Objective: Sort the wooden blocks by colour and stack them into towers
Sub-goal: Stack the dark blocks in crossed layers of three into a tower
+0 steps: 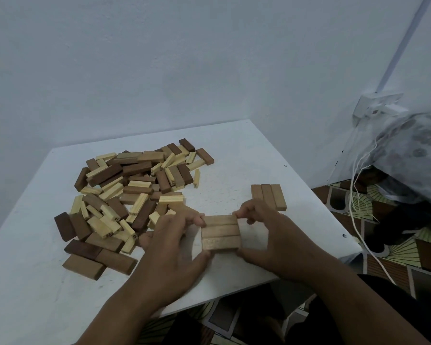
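- Progress: early. Two mid-brown three-block layers (220, 232) laid; second layer (268, 196) just beyond, near table (30, 282) right edge.
- Left hand (174, 247) and right hand (266, 235): fingers curled, pinching near layer from both sides.
- Remaining: mixed pile (132, 192) of pale, mid, dark blocks unsorted.
- Obscured: layer's depth beneath top row; cannot tell.

The blocks (135, 192) are matt wood with visible grain; the white table (259, 155) looks smooth and matt.
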A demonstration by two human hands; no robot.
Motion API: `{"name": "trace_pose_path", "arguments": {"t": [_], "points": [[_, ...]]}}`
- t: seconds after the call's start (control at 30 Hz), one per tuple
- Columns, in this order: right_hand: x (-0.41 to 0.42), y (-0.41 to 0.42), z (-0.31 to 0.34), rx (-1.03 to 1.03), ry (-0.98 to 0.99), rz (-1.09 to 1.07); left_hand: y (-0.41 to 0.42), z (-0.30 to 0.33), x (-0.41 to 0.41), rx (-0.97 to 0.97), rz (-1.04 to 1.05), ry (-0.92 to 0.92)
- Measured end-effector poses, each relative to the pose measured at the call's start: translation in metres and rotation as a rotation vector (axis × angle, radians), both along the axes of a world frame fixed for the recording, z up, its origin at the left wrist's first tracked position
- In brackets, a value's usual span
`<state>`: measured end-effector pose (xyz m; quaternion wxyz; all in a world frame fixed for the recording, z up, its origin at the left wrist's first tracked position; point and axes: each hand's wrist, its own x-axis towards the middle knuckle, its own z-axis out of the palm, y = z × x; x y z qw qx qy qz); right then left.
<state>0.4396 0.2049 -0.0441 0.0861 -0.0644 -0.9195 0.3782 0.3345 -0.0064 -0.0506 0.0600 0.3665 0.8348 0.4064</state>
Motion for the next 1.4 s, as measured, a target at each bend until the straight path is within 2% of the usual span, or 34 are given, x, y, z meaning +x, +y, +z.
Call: {"name": "trace_pose_path", "arguments": {"t": [0.2, 0.4, 0.6, 1.0, 1.4], "points": [[0.007, 0.033, 0.01, -0.083, 0.106, -0.143, 0.045, 0.011, -0.009, 0.089, -0.044, -0.174], [0.008, 0.063, 0.006, -0.064, 0.131, -0.25, 0.096, 0.011, -0.011, 0.117, -0.035, -0.164], [0.001, 0.078, -0.004, -0.069, 0.104, -0.328, 0.124, 0.005, -0.015, 0.052, -0.015, -0.162], [-0.007, 0.081, -0.012, -0.074, 0.043, -0.429, 0.144, -0.007, -0.02, 0.012, 0.015, -0.138], [-0.008, 0.079, -0.012, -0.084, 0.027, -0.433, 0.147, -0.012, -0.022, -0.023, 0.009, -0.125]]}}
